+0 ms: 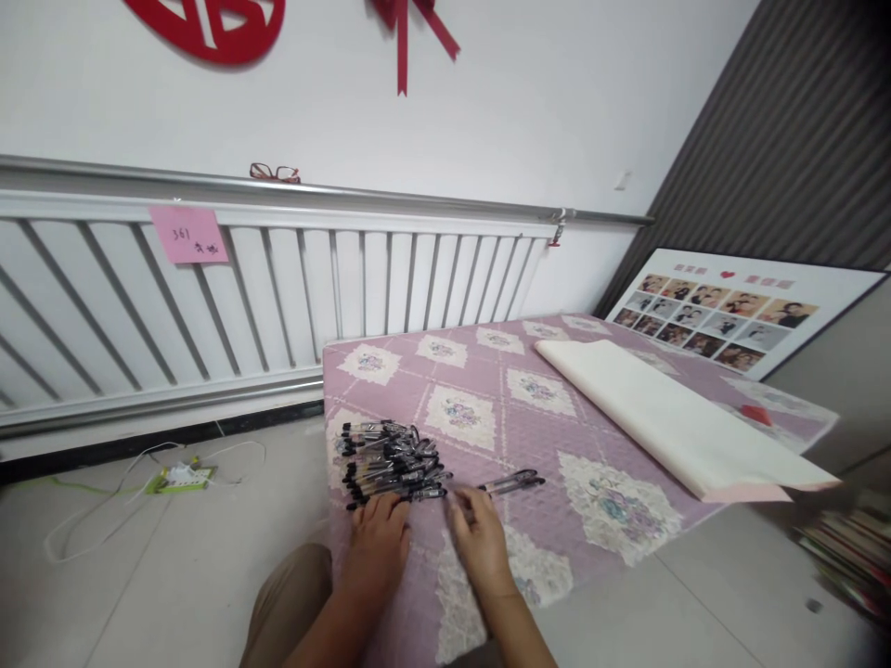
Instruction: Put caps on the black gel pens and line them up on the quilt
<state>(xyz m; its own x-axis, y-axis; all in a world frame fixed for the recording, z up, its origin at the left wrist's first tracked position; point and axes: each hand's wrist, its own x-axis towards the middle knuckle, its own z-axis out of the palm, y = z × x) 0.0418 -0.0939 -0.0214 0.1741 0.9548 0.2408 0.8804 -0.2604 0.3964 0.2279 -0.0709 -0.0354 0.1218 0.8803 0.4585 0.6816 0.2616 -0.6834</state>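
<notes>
A pile of clear-barrelled black pens (393, 456) lies near the left edge of a bed-like surface with a pink-purple floral cover (410, 378). At the near side of the pile, my left hand (380, 543) has its fingers bent down over the closest pen. My right hand (482, 538) rests just right of the pile, close to the pen ends, its thumb and forefinger slightly apart with nothing visible between them. Beyond its fingertips, a few separate pens (516, 481) lie together on the cover, pointing right.
A large folded cream sheet (647, 408) lies on the right of the cover, with a red piece (755, 415) behind it. A photo board (724, 306) leans at the back right. Along the wall runs a white radiator (404, 278). A power strip (182, 477) with cables sits on the floor.
</notes>
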